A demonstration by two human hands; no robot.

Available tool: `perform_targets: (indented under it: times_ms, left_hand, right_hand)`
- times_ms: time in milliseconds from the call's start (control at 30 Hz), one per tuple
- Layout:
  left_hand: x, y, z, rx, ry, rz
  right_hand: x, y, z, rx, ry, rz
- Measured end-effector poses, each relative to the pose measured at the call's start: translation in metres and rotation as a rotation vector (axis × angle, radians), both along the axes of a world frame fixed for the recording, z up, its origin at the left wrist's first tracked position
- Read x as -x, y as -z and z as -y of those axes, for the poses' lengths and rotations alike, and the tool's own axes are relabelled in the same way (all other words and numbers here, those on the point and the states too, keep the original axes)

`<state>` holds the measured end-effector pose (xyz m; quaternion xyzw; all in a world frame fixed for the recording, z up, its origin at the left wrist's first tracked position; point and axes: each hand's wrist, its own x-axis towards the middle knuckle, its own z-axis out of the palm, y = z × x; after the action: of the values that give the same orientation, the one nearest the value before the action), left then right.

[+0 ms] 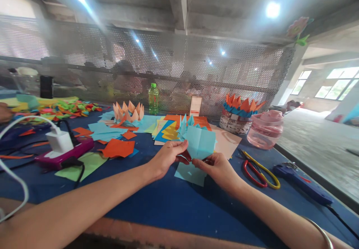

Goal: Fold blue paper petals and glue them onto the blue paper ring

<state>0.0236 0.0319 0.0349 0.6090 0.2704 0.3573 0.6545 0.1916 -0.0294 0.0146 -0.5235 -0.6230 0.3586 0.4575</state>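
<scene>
Raised over the table is a creased light-blue sheet of paper (201, 141), with its lower corners folded. My left hand (168, 157) pinches its left lower edge. At the bottom fold, the fingers of my right hand (215, 167) are closed on the same sheet. Another light-blue sheet (190, 174) lies flat on the table beneath my hands. Just behind the held paper stands a light-blue folded paper piece with pointed tips (186, 125), partly hidden. Scissors (259, 168) with red and yellow handles rest right of my right hand.
A blue glue gun (303, 181) and pink water bottle (265, 129) are on the right. A peach paper crown (128, 113), orange paper (117, 148) and purple power strip (66, 154) lie left. Behind stand a green bottle (153, 99) and a basket (235, 122) holding orange-and-blue folded paper.
</scene>
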Motion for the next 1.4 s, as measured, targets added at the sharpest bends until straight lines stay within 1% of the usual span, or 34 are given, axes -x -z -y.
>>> perform_targets:
  times_ms: [167, 267, 333, 400, 500, 533, 600, 700, 833, 1033, 1267, 1400]
  left_hand:
    - [-0.001, -0.002, 0.002, -0.124, 0.035, -0.132]
    - [-0.001, -0.002, 0.002, -0.12, 0.007, -0.149]
    - [-0.001, -0.002, 0.002, -0.098, -0.015, -0.138]
    - [-0.001, -0.003, 0.001, -0.06, -0.042, -0.124]
    - [-0.001, -0.005, 0.001, 0.003, -0.054, -0.113]
    - [-0.001, -0.005, 0.002, 0.02, -0.045, -0.112]
    - [-0.001, -0.005, 0.002, 0.043, -0.018, -0.106]
    - [-0.002, -0.004, 0.002, 0.054, -0.005, -0.092]
    - [-0.001, -0.002, 0.001, 0.055, -0.023, -0.086]
    - [-0.002, -0.002, 0.002, 0.027, -0.02, -0.085]
    - [-0.002, -0.001, 0.003, -0.015, 0.011, -0.092]
    - [-0.002, 0.001, 0.002, -0.007, 0.053, -0.108]
  right_hand:
    - [0.0, 0.003, -0.001, 0.014, -0.016, -0.015]
    - [0.0, 0.003, -0.001, 0.046, -0.026, 0.0]
    - [0.001, 0.001, 0.0, 0.036, 0.002, 0.029]
    - [0.0, -0.002, 0.001, -0.063, 0.071, 0.036]
    - [-0.002, -0.006, 0.002, -0.296, 0.197, 0.029]
    - [-0.003, -0.007, 0.002, -0.353, 0.218, 0.041]
    - [-0.004, -0.007, 0.002, -0.418, 0.216, 0.08]
    - [-0.004, -0.005, 0.001, -0.455, 0.202, 0.08]
    - [-0.004, -0.005, 0.001, -0.468, 0.226, 0.031]
    - [-0.004, -0.007, 0.004, -0.39, 0.198, 0.259]
    - [-0.005, -0.002, 0.0, -0.35, 0.179, 0.269]
    - [-0.005, -0.004, 0.001, -0.317, 0.197, 0.279]
